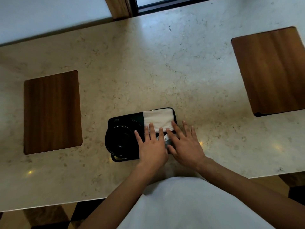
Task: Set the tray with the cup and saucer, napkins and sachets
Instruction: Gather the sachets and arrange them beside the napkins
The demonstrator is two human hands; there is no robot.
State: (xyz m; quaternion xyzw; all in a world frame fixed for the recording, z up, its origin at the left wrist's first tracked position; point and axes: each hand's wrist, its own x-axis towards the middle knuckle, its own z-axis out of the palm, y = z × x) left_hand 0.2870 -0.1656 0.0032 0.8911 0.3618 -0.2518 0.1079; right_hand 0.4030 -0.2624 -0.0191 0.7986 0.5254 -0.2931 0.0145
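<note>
A black rectangular tray (125,119) lies on the marble counter near its front edge. On its left half sits a black cup on a black saucer (121,140). White napkins (158,119) fill the tray's far right part. Below them, between my hands, a bit of the sachets (165,140) shows. My left hand (152,146) lies flat, fingers spread, on the tray's right half with fingertips on the napkins' near edge. My right hand (185,144) rests flat beside it, fingers apart, over the tray's right end and partly on the counter. Neither hand grips anything.
Two wooden panels are set in the marble counter (132,71): one at the left (52,112), one at the far right (272,70). A wall and a window frame (135,5) run along the back. My white shirt (189,205) fills the bottom of the view.
</note>
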